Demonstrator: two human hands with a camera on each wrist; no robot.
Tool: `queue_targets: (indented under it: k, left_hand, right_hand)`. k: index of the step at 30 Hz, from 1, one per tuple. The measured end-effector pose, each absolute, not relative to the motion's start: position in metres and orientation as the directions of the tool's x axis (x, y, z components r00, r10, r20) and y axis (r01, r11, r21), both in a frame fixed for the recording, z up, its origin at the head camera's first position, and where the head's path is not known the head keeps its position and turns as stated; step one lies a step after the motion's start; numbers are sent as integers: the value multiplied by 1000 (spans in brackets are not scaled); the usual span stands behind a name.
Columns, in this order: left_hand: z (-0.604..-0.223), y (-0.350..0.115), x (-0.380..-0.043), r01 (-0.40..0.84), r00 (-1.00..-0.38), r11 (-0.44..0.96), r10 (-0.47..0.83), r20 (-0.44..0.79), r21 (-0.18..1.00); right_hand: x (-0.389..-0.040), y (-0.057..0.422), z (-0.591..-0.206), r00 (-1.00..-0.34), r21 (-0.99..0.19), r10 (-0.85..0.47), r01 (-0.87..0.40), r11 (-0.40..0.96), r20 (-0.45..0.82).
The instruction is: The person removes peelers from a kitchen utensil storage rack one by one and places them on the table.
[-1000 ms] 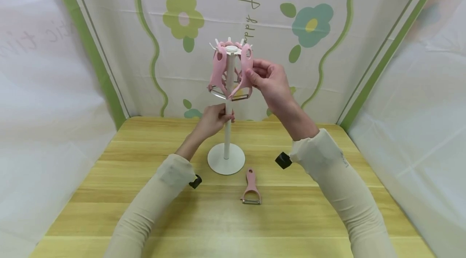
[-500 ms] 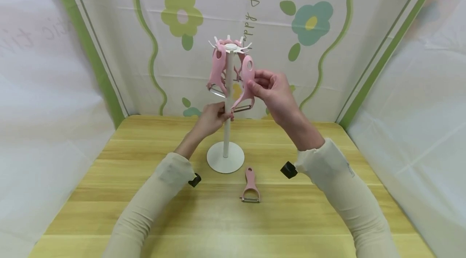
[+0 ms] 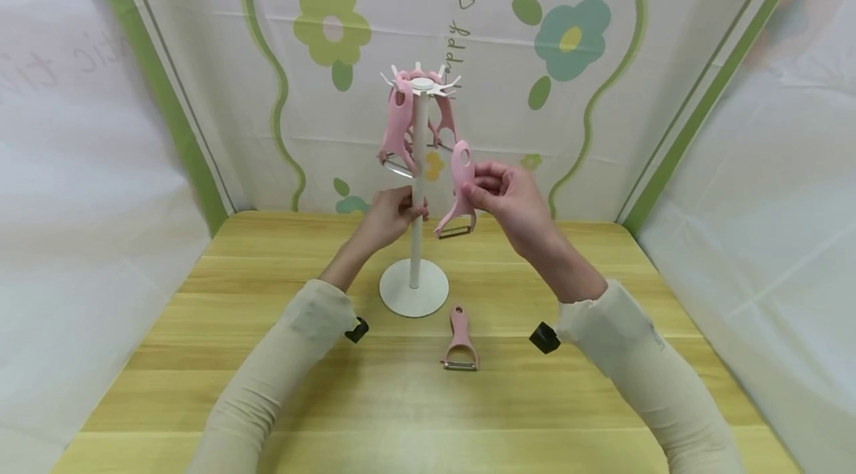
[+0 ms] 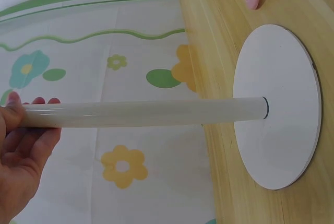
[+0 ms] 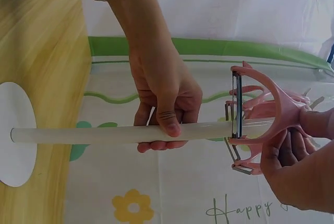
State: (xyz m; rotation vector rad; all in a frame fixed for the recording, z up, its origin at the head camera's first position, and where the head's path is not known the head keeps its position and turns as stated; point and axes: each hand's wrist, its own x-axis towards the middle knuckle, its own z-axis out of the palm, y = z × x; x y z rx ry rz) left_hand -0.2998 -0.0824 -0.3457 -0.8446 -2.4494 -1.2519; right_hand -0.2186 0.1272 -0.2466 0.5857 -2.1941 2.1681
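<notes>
Right hand pinches a pink peeler; left hand is curled round the white stand, hanging peelers above it, a loose peeler below both!

L slv + R slv | beige, long | blk wrist blocks

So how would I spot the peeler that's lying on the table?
On the wooden table, find the stand's round white base. Just nearer the camera, slightly right, lies a pink peeler. Only this one rests on the wood; the other peelers are up off it.
</notes>
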Motion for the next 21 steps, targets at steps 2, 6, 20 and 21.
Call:
queue_targets:
  k: [2, 6, 20, 21]
  left_hand:
    - [-346, -82, -299, 603, -797, 456, 377, 471, 655]
    - [-346, -82, -299, 609, -792, 449, 385, 473, 654]
    - [-345, -83, -299, 601, -798, 450, 383, 465, 661]
    - [-345, -83, -299, 600, -799, 450, 383, 464, 662]
  right_hand:
    - [-217, 130, -252, -934, -970, -263, -243, -24, 240]
    - [-212, 137, -261, -939, -977, -273, -214, -20, 211]
    - [-206, 146, -296, -956, -988, -266, -143, 49, 125]
    - [-206, 147, -300, -955, -989, -269, -139, 51, 120]
